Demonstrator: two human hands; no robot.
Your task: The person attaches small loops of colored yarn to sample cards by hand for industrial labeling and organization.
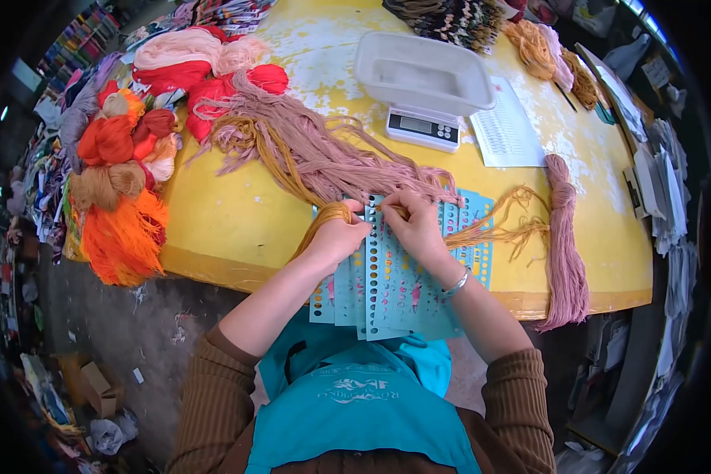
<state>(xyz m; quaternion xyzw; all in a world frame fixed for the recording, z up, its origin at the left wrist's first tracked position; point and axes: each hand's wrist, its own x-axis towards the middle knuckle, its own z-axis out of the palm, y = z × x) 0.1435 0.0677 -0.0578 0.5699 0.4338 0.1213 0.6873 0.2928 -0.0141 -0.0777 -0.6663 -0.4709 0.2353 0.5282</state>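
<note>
My left hand [341, 235] is closed around a bundle of golden-yellow embroidery thread [321, 223], whose strands trail down past the wrist. Close beside it, my right hand [413, 223] pinches golden thread at the upper edge of a punched teal card [383, 292]. More golden strands [490, 230] run out to the right from under that hand. Several teal cards with rows of holes lie overlapped beneath both hands, over the table's front edge. Just beyond the hands, long dusty-pink thread [316, 150] is spread out, with a few golden strands across it.
A digital scale [423, 129] carries a clear plastic tub [426, 75], with a printed sheet [507, 130] alongside. A tied dusty-pink skein [565, 245] hangs over the front edge at right. Red, orange and brown skeins [118, 150] pile up on the left of the yellow table [221, 229].
</note>
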